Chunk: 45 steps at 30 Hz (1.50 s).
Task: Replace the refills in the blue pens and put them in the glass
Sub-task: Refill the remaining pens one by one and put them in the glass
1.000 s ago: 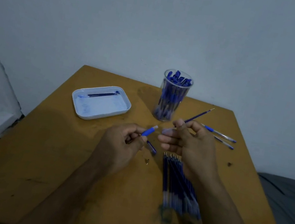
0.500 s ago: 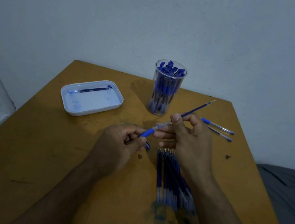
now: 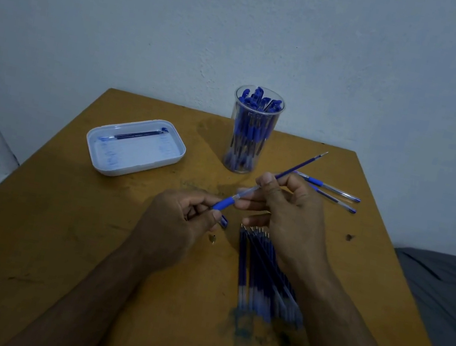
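Left hand (image 3: 179,219) pinches a blue pen barrel (image 3: 226,202) by its grip; rest of barrel hidden in the palm. Right hand (image 3: 290,211) fingers (image 3: 264,184) pinch a refill (image 3: 301,167) entering the barrel, tip pointing away. Just below the fingers: spare refills (image 3: 258,272), partly covered by right wrist. Beyond the fingers: glass (image 3: 253,131) w/ pens. Small cap (image 3: 223,221) by left thumb, hard to make out.

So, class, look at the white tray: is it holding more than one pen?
No, the white tray holds a single pen, lying along its far side.
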Each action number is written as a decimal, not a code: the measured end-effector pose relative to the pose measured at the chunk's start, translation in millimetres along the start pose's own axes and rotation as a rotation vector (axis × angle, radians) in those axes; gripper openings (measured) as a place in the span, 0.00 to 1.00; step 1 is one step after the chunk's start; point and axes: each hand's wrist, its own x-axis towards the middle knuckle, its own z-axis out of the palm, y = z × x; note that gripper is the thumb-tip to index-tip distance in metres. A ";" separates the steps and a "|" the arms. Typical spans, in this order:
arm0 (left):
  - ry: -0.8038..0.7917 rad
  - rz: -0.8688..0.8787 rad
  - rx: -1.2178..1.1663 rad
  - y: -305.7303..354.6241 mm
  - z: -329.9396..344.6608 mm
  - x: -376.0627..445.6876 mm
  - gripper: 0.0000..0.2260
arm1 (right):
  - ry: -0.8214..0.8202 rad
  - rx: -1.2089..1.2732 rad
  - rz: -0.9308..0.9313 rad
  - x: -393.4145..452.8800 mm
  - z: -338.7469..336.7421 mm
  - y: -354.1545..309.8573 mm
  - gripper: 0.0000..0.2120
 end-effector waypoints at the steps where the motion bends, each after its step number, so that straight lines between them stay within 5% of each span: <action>1: -0.004 -0.002 -0.002 0.9 -0.2 -0.3 0.08 | -0.024 -0.003 0.025 1.1 -0.8 0.6 0.11; 5: -0.023 0.002 0.007 2.6 0.3 -0.5 0.08 | -0.151 -0.024 0.122 1.7 0.5 2.7 0.10; 11: -0.001 -0.019 -0.019 3.9 -0.6 -0.5 0.08 | -0.040 0.033 0.092 2.7 -0.7 3.7 0.15; 17: 0.034 -0.017 0.011 2.8 -4.5 -0.3 0.08 | -0.140 -0.126 0.145 -0.5 1.6 2.5 0.15; 20: 0.101 -0.090 -0.016 3.6 -9.3 2.5 0.08 | -0.105 -0.481 0.031 2.3 -1.2 4.2 0.13; 23: 0.165 -0.158 -0.025 1.6 -13.1 4.2 0.06 | -0.317 -0.852 -0.078 -3.3 2.7 5.9 0.05; 29: 0.148 -0.188 0.041 0.8 -14.7 5.6 0.08 | -0.564 -1.296 -0.175 -9.4 23.3 8.1 0.10; 32: 0.115 -0.161 0.065 3.4 -13.4 2.6 0.06 | -0.443 -1.157 -0.213 -7.9 19.2 9.2 0.07; 37: 0.039 -0.093 0.109 11.8 -13.6 -1.4 0.10 | -0.035 -0.494 -0.071 2.9 0.0 5.3 0.04; 40: 0.005 -0.099 0.083 13.7 -11.8 -2.0 0.09 | -0.029 -0.193 0.041 4.4 -6.7 -0.3 0.03; 45: 0.002 -0.102 0.027 12.8 -11.9 -1.9 0.08 | -0.105 -0.113 0.110 5.8 -6.5 4.6 0.04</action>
